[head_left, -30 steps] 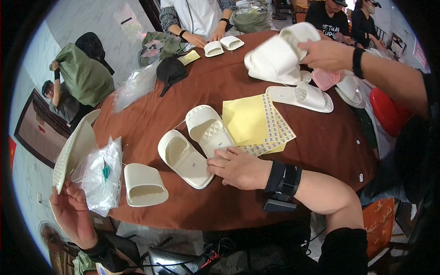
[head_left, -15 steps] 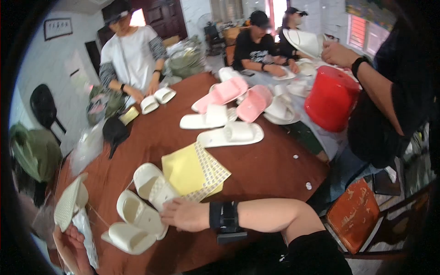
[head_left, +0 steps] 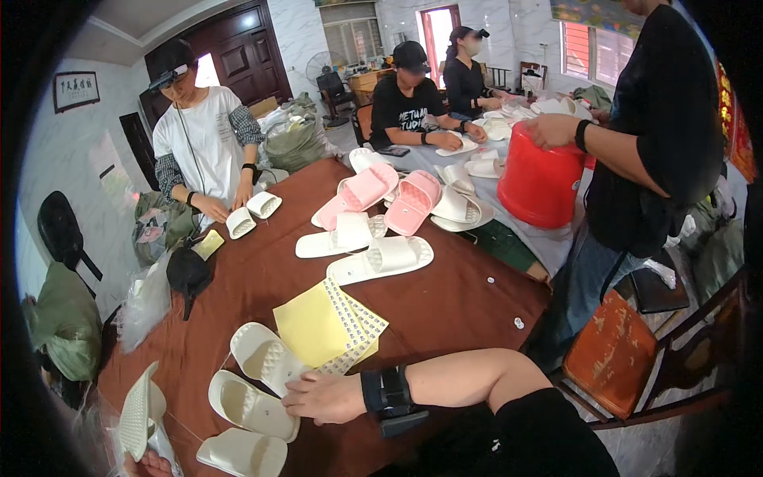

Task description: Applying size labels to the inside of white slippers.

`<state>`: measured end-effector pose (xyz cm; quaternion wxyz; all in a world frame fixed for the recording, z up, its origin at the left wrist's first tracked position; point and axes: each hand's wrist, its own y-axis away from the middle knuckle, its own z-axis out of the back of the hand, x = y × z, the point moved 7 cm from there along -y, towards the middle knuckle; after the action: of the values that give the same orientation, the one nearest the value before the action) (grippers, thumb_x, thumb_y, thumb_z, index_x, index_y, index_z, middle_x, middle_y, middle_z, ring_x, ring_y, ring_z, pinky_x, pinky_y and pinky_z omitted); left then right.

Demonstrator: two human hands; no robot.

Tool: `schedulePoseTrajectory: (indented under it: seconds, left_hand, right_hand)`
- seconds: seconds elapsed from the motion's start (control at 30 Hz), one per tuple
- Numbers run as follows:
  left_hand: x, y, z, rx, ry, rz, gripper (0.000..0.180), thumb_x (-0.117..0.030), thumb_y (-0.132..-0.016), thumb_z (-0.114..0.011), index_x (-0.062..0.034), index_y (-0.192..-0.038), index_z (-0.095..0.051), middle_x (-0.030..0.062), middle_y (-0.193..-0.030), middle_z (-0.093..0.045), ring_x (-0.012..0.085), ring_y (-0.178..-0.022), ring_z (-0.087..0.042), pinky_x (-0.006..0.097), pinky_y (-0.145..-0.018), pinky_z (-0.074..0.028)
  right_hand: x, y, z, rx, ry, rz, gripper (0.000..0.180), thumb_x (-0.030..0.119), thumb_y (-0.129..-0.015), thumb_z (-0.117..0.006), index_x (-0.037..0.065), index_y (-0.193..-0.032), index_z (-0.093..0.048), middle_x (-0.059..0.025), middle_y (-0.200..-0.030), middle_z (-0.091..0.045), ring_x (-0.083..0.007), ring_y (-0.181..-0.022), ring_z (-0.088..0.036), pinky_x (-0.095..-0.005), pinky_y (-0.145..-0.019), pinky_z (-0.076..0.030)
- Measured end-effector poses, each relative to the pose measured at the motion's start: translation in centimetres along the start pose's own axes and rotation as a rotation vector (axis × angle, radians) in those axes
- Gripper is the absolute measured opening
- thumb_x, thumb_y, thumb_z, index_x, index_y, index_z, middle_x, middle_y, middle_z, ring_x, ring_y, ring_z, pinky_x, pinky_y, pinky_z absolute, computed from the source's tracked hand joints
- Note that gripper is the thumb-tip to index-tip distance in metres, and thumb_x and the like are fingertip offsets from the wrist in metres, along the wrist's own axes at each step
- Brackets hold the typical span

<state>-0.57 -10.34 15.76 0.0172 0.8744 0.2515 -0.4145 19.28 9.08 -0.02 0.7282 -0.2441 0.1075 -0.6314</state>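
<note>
My left hand [head_left: 151,463], partly cut off at the lower edge, grips an off-white slipper [head_left: 137,413] held upright on its side, its textured sole showing. My right hand [head_left: 324,396] reaches across the brown-covered table with bent fingers over the heel of a white slipper [head_left: 248,407] that has a small dark mark. Another white slipper [head_left: 258,350] lies just beyond it, its heel touching my fingertips. Nearer me rests a third white slipper [head_left: 242,453]. Yellow sheets [head_left: 314,322] with rows of small stickers lie beyond my right hand.
Pink slippers [head_left: 417,199] and white slippers [head_left: 381,258] are grouped mid-table. A black cap [head_left: 188,274] lies at the left. Co-workers stand or sit around the far side; one at the right touches a red bucket [head_left: 540,179]. A wooden chair [head_left: 612,354] stands at the right.
My view has tilted up, so the scene sits lower. My left hand and its slipper have dropped toward the lower edge. The co-worker at right has swapped a white slipper for the red bucket.
</note>
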Motion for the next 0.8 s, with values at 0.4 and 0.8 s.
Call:
schedulePoseTrajectory:
  seconds: [0.4, 0.8]
  left_hand:
    - [-2.5, 5.7, 11.8, -0.232, 0.067, -0.186, 0.025, -0.010, -0.093, -0.056, 0.0064, -0.111, -0.051, 0.0142, -0.100, -0.054, 0.0200, -0.086, -0.053, 0.025, -0.067, -0.050]
    - [2.6, 9.2, 13.0, -0.452, 0.001, -0.305, 0.023, -0.014, -0.095, -0.056, 0.0066, -0.105, -0.056, 0.0197, -0.103, -0.059, 0.0248, -0.087, -0.057, 0.035, -0.076, -0.053]
  right_hand:
    - [0.3, -2.2, 1.5, 0.321, -0.099, -0.105, 0.031, 0.023, -0.082, -0.065, 0.007, -0.107, -0.058, -0.0078, -0.113, -0.054, -0.0260, -0.109, -0.050, -0.0402, -0.091, -0.037]
    - [-3.7, -6.7, 1.3, 0.501, -0.051, -0.349, 0.062, 0.029, -0.082, -0.065, 0.007, -0.137, -0.044, -0.0239, -0.109, -0.059, -0.0410, -0.106, -0.056, -0.0477, -0.090, -0.044]
